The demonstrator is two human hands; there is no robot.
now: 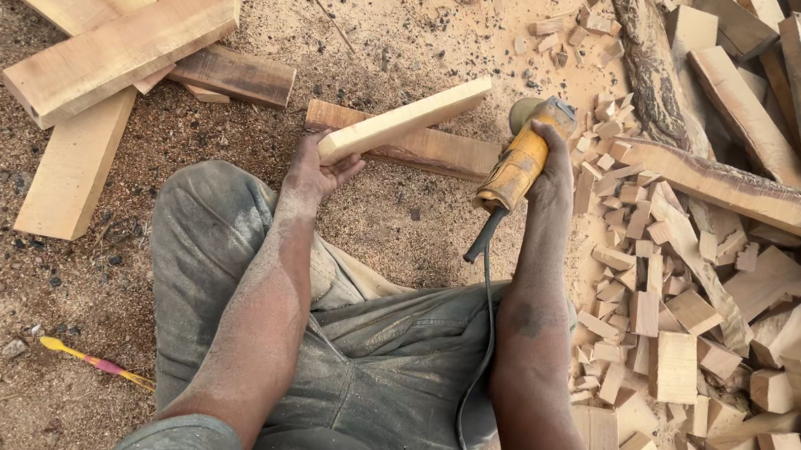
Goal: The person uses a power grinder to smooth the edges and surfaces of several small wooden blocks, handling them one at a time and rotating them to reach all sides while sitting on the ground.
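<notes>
Sawdust-covered ground (411, 28), strewn with offcuts. Left hand (315, 168) fingers curled under pale plank (401, 121), near end lifted, far end propped on darker board (428, 149). Right of plank: right hand (550, 166) wrapped tight around yellow angle grinder (518, 160), head angled toward plank. Further right, heap of small blocks (668, 323).

A woodworking yard: sawdust-covered ground (412, 18), cut planks (121, 52), heaped wood offcuts (695, 345).

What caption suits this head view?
Left hand holds a wooden plank; right hand grips a yellow grinder.
</notes>
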